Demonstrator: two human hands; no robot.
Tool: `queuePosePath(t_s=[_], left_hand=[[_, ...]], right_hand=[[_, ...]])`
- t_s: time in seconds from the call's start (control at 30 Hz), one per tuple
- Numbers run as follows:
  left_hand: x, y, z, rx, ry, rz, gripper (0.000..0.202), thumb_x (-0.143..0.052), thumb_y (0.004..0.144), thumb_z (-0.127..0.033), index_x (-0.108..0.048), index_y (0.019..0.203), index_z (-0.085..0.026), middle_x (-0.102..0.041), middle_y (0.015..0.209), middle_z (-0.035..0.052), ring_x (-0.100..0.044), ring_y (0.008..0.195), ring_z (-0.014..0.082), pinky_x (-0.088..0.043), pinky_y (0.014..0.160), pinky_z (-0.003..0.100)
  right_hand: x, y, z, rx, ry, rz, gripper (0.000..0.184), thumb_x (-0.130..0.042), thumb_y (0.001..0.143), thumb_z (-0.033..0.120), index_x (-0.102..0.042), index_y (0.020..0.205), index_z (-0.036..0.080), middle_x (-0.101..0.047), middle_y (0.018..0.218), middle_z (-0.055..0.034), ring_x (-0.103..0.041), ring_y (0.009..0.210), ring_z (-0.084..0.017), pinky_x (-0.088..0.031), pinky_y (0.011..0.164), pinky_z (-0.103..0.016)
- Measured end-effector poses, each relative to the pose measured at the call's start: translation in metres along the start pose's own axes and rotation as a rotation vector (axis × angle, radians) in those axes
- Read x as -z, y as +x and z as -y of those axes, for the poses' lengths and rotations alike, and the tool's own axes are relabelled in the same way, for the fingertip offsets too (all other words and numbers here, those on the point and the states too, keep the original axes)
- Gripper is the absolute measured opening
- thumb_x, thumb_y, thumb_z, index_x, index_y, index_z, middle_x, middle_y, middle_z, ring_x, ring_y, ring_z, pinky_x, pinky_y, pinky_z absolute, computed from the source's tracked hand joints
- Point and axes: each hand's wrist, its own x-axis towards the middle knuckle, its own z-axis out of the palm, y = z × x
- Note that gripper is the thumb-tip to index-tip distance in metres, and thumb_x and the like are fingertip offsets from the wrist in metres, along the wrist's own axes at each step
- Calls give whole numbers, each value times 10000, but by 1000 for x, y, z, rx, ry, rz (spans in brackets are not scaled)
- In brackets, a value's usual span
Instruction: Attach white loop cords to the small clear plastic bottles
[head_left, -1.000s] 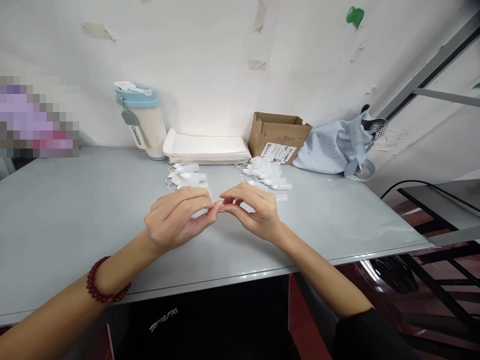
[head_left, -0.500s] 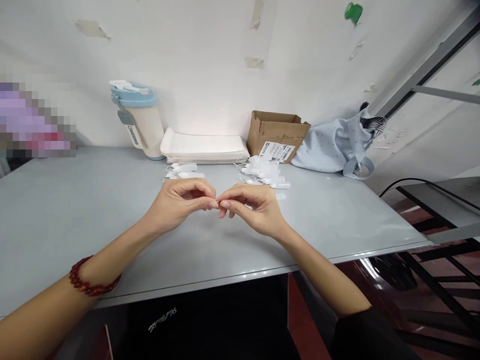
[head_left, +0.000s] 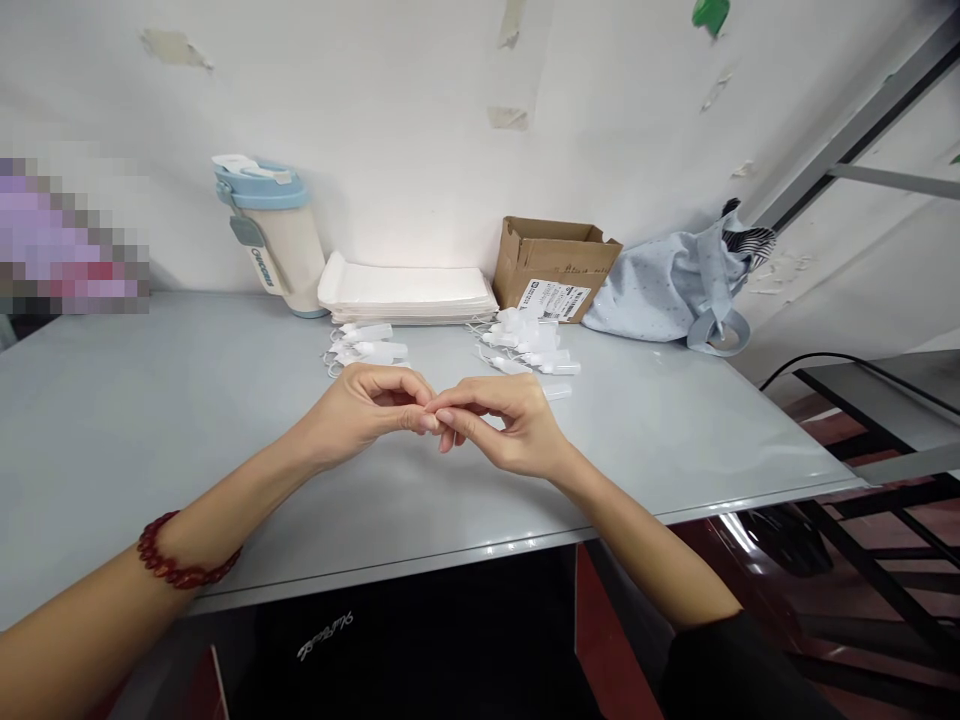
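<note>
My left hand (head_left: pixel 367 412) and my right hand (head_left: pixel 506 420) meet above the grey table, their fingertips touching. Thumb and index finger of each are pinched together. Whatever sits between the fingertips is hidden or too small to name. Just beyond my left hand lies a small pile of white plastic tubes with thin strings (head_left: pixel 367 347). Behind my right hand is a larger pile of similar white tubes (head_left: pixel 536 345), and a single tube (head_left: pixel 556 391) lies close to its knuckles.
Against the wall stand a cream tumbler with a blue lid (head_left: pixel 281 240), a stack of white trays (head_left: pixel 409 285), an open cardboard box (head_left: pixel 555 265) and a light blue cloth bag (head_left: pixel 660 290). The grey table (head_left: pixel 712 440) has its front edge beneath my forearms. Metal frames stand at right.
Both hands have come slightly lower and closer together, and the right fingertips now overlap the left ones. The piles on the table look the same.
</note>
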Motion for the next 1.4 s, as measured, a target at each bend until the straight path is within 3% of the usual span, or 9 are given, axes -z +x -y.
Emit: queuePosePath(t_s=[0.13, 0.27, 0.37, 0.7, 0.83, 0.97, 1.1, 1.23, 1.4], left_hand=[[0, 0, 4, 64, -23, 27, 72, -744, 749, -161, -694, 698, -169, -697, 691, 10, -676, 689, 157, -519, 658, 262], [1, 1, 7, 120, -63, -3, 128, -779, 721, -249, -691, 667, -173, -665, 638, 6, -651, 676, 166, -500, 649, 283], [1, 1, 9, 142, -111, -7, 180, -789, 708, -314, -689, 649, -175, -655, 623, 11, -628, 668, 161, -483, 647, 283], [-4, 2, 11, 186, -179, -2, 187, -810, 683, -317, -706, 646, -166, -642, 600, 1, -625, 652, 136, -456, 638, 241], [-6, 3, 10, 182, -201, 24, 188, -793, 708, -307, -696, 640, -160, -649, 606, 10, -629, 660, 141, -463, 646, 247], [-6, 3, 7, 136, -197, -28, 176, -792, 709, -283, -695, 629, -161, -616, 595, -3, -578, 606, 104, -455, 619, 227], [-4, 1, 6, 141, -171, -67, 98, -773, 722, -252, -722, 707, -170, -630, 674, 11, -526, 557, 83, -451, 580, 230], [0, 1, 5, 157, -149, -87, 51, -733, 748, -221, -713, 753, -174, -602, 654, 8, -528, 577, 94, -453, 595, 236], [3, 3, 5, 179, -116, -133, 88, -700, 749, -202, -660, 679, -167, -557, 579, -2, -509, 603, 110, -432, 583, 229]], right_hand=[[0, -1, -1, 20, -83, 37, 190, -490, 910, 138, -674, 863, 124, -678, 679, -16, -649, 566, -76, -533, 578, -196], [-1, 0, -3, -64, 63, 36, 195, -486, 926, 198, -659, 862, 133, -688, 723, -18, -654, 568, -74, -550, 554, -190], [-1, 0, -3, -46, 91, 15, 171, -510, 918, 205, -656, 870, 130, -695, 728, -22, -665, 589, -81, -566, 573, -196], [-4, -3, -3, 156, -262, -9, 165, -445, 921, 108, -596, 865, 141, -686, 713, -16, -616, 551, -56, -523, 578, -179], [-6, -4, -4, 12, -100, 1, 157, -431, 942, 180, -563, 863, 150, -665, 708, -14, -614, 548, -62, -514, 555, -186], [1, 2, -9, -161, 2, -28, 178, -407, 964, 293, -496, 861, 179, -614, 701, 7, -598, 569, -78, -496, 556, -211], [25, 9, -25, -274, -297, -92, 225, -372, 966, 299, -487, 809, 184, -599, 747, -6, -547, 605, -98, -450, 608, -250], [52, 12, -39, -448, -801, 58, 127, -459, 891, 155, -555, 808, 164, -622, 844, -59, -552, 728, -157, -379, 616, -270], [64, 10, -46, -603, -1006, 196, 138, -542, 868, 153, -619, 983, 148, -641, 1054, -99, -589, 887, -205, -382, 641, -280]])
